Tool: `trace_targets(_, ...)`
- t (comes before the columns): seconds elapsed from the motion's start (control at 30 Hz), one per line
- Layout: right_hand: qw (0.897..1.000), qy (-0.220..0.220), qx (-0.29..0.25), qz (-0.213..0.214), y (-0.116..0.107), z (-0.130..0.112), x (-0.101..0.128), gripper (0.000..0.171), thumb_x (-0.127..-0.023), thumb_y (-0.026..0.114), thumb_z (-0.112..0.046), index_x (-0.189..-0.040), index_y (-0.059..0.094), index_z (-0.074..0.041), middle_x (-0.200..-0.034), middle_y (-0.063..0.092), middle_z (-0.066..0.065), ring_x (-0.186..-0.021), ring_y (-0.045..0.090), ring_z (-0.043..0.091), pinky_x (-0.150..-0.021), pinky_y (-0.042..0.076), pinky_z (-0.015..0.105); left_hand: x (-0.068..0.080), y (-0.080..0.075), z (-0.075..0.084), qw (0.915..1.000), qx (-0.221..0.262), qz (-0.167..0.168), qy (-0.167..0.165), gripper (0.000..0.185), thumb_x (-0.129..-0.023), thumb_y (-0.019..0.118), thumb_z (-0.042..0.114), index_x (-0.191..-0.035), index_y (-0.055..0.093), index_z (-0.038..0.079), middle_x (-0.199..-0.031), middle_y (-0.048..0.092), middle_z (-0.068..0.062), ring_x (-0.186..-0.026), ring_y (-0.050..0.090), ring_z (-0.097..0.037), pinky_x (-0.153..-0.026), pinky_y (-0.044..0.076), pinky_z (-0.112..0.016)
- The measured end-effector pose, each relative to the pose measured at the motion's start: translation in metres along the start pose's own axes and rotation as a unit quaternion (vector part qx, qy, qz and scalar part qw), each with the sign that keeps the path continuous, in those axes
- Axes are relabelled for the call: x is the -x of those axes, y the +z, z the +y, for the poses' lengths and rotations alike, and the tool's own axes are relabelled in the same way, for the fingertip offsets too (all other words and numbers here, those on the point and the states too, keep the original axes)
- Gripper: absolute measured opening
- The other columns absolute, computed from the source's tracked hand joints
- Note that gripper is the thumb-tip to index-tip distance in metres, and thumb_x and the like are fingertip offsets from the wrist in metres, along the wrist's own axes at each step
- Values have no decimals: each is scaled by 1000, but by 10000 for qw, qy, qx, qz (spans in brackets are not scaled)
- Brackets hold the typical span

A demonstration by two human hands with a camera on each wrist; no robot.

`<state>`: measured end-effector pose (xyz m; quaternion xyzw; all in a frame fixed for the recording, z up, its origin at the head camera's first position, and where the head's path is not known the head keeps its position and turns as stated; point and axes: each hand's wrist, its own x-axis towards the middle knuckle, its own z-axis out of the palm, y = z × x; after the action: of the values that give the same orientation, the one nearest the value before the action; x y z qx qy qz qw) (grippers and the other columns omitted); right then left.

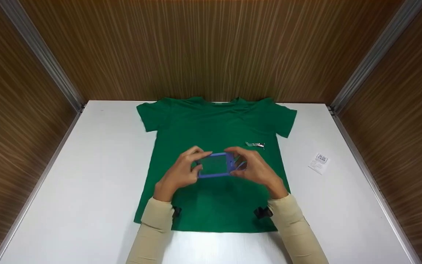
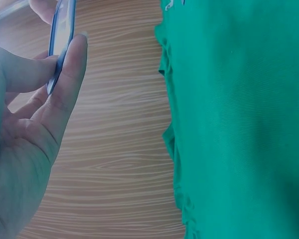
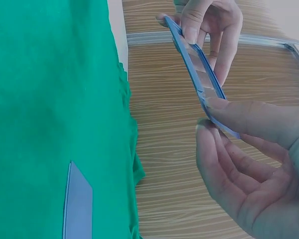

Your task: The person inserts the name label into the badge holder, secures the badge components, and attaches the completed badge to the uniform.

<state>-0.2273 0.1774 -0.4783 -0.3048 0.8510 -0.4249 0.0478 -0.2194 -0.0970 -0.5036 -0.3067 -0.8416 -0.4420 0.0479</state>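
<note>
Holding a small blue-framed clear sleeve [image 1: 215, 165] between both hands, the person keeps it just above the middle of a green T-shirt [image 1: 196, 124] that's spread flat on the white worktop [image 1: 97, 165]. The left hand [image 1: 180, 172] pinches the sleeve's left end, thumb and fingers curled around the edge, and the right hand [image 1: 255, 169] pinches the right end the same way. From the right wrist view you can see the sleeve [image 3: 199, 74] edge-on, thin and a bit bowed, with a thumb and fingertip clamped on the near corner. The left wrist view only catches a sliver of its blue rim [image 2: 60, 45] against the fingers.

On the shirt, just up and right of the hands, sits a small shiny metal clip [image 1: 255, 145]. Well off to the right on the bare worktop is a little white printed card [image 1: 318, 162]. Wood-grain panels [image 1: 211, 47] wall in the worktop on three sides. Both arms are in beige sleeves [image 1: 155, 227].
</note>
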Motion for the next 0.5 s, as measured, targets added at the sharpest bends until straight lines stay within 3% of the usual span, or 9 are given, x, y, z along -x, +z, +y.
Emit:
trace_targets(0.27, 10000, -29, 19, -38, 1, 0, 0, 64, -86, 80, 1, -144, 55, -8, -119, 69, 18, -95, 70, 29, -83, 63, 53, 1, 0, -1, 10000, -72, -16, -35, 45, -97, 61, -8, -139, 65, 6, -117, 62, -13, -92, 56, -21, -80, 52, -36)
trace_targets(0.5, 9998, -92, 106, -170, 0, 0, 0, 72, -84, 83, 0, -147, 51, -11, -118, 69, 19, -93, 71, 29, -81, 63, 51, 0, 1, -2, 10000, -4, -14, 41, 46, -96, 60, -9, -140, 65, 6, -117, 62, -18, -92, 55, -24, -80, 55, -48)
